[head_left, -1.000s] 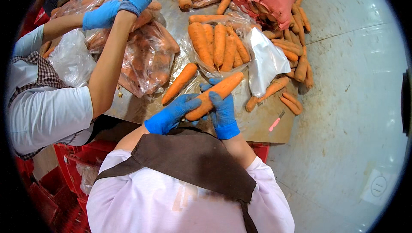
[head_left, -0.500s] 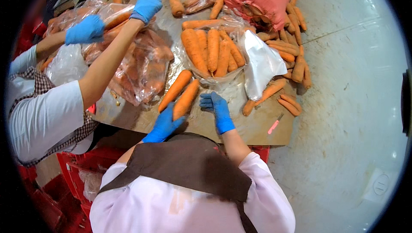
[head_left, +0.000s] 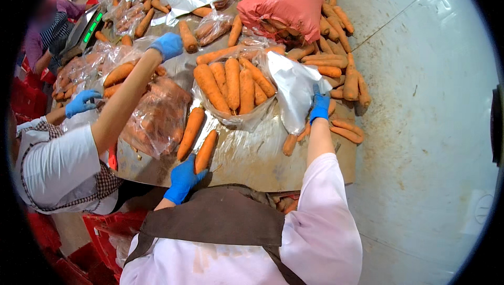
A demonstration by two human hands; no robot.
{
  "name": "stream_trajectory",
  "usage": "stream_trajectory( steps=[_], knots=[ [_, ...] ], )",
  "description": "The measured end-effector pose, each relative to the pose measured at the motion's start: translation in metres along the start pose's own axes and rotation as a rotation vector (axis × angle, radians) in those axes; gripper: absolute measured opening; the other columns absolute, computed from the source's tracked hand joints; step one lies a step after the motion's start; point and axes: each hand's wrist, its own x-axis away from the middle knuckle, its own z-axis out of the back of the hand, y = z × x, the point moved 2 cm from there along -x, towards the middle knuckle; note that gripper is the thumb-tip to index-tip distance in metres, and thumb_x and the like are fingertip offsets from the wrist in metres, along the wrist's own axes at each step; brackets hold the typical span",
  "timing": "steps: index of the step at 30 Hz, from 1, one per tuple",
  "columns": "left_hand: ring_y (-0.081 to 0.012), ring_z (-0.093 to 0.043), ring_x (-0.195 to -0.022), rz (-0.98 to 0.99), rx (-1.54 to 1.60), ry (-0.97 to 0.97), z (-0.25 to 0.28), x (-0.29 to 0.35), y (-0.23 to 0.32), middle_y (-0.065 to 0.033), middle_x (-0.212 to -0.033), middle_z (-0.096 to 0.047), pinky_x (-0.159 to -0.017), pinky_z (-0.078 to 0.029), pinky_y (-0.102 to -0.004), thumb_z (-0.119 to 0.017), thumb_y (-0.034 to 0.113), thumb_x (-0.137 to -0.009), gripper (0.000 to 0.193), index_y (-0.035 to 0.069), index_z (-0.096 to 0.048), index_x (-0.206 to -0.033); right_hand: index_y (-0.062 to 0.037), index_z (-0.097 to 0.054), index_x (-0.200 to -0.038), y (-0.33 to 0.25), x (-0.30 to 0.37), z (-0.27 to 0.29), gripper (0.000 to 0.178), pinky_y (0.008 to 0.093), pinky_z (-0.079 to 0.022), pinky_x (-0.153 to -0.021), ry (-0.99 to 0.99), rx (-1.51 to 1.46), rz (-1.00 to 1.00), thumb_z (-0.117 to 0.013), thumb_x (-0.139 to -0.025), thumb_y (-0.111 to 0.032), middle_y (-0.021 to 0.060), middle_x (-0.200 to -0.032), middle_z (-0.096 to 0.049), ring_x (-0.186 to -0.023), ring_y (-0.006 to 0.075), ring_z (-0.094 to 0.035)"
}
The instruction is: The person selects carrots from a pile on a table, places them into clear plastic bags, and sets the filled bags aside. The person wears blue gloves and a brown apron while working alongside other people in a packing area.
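Note:
Low at the near edge of the table, my left hand point(head_left: 184, 179), in a blue glove, is closed around the lower end of a carrot point(head_left: 206, 151). A second carrot point(head_left: 190, 133) lies just left of it. My right hand point(head_left: 319, 105), also gloved in blue, reaches out to the right edge of a white sheet point(head_left: 287, 88), above loose carrots. Its fingers look stretched out, though their tips are partly hidden. Ahead, between my hands, an open clear bag point(head_left: 247, 119) holds several large carrots point(head_left: 231, 83).
A red sack point(head_left: 283, 4) stands at the back, with a carrot pile point(head_left: 350, 77) to its right. At left, a co-worker's gloved hands point(head_left: 168, 46) are over bagged carrots point(head_left: 152, 117). Red crates point(head_left: 107, 227) stand below the table's near edge point(head_left: 252, 180).
My right hand has moved from the near middle rightward and forward to the white sheet. My left hand still holds a carrot, while the carrot beside it now lies farther from my fingers.

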Motion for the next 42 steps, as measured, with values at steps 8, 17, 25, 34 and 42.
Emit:
stream_trajectory(
  steps=[8,17,25,34,42],
  knots=[
    [-0.0370,-0.059,-0.090,0.048,0.001,0.001,-0.002,-0.002,-0.002,-0.0246,-0.100,-0.059,-0.075,-0.046,-0.0431,-0.062,0.052,-0.071,0.080,0.004,-0.038,-0.129,-0.0023,-0.056,-0.101,-0.012,0.031,-0.003,0.032,0.0283,-0.043,-0.054,-0.153,-0.189,-0.179,-0.068,-0.075,-0.016,0.0059,-0.083,-0.057,-0.066,0.0166,-0.052],
    [-0.0426,-0.057,-0.083,0.086,0.092,0.065,-0.014,-0.013,-0.019,-0.0279,-0.091,-0.059,-0.069,-0.045,-0.0466,-0.057,0.047,-0.077,0.065,0.000,-0.039,-0.118,-0.0004,-0.047,-0.121,-0.122,0.056,0.082,0.048,0.0419,-0.044,-0.090,-0.437,-0.860,-0.175,-0.053,-0.085,-0.031,0.0151,-0.117,-0.054,-0.102,0.0306,-0.054],
    [-0.0423,-0.057,-0.087,0.039,0.149,0.135,-0.017,-0.014,-0.018,-0.0292,-0.095,-0.058,-0.072,-0.046,-0.0438,-0.058,0.048,-0.077,0.067,-0.001,-0.041,-0.119,-0.0029,-0.047,-0.119,0.054,0.093,0.189,0.039,0.0389,-0.045,-0.080,0.152,-0.452,-0.401,-0.050,-0.088,-0.027,0.0119,-0.108,-0.057,-0.093,0.0263,-0.054],
    [-0.0413,-0.057,-0.088,0.062,-0.009,0.074,-0.009,-0.012,-0.011,-0.0280,-0.095,-0.058,-0.073,-0.046,-0.0434,-0.059,0.048,-0.077,0.067,-0.002,-0.041,-0.119,0.0029,-0.055,-0.106,0.026,0.127,0.182,0.042,0.0373,-0.042,-0.085,0.335,0.525,0.672,-0.070,-0.074,-0.020,0.0156,-0.102,-0.058,-0.094,0.0282,-0.054],
    [-0.0394,-0.058,-0.089,0.016,-0.123,0.041,0.001,-0.025,-0.005,-0.0273,-0.099,-0.058,-0.074,-0.047,-0.0433,-0.058,0.050,-0.077,0.072,-0.002,-0.040,-0.124,-0.0084,-0.051,-0.120,0.087,0.093,0.076,0.053,0.0385,-0.031,-0.098,-0.191,0.787,0.394,-0.066,-0.073,-0.029,0.0156,-0.111,-0.052,-0.113,0.0332,-0.040]
  ],
)
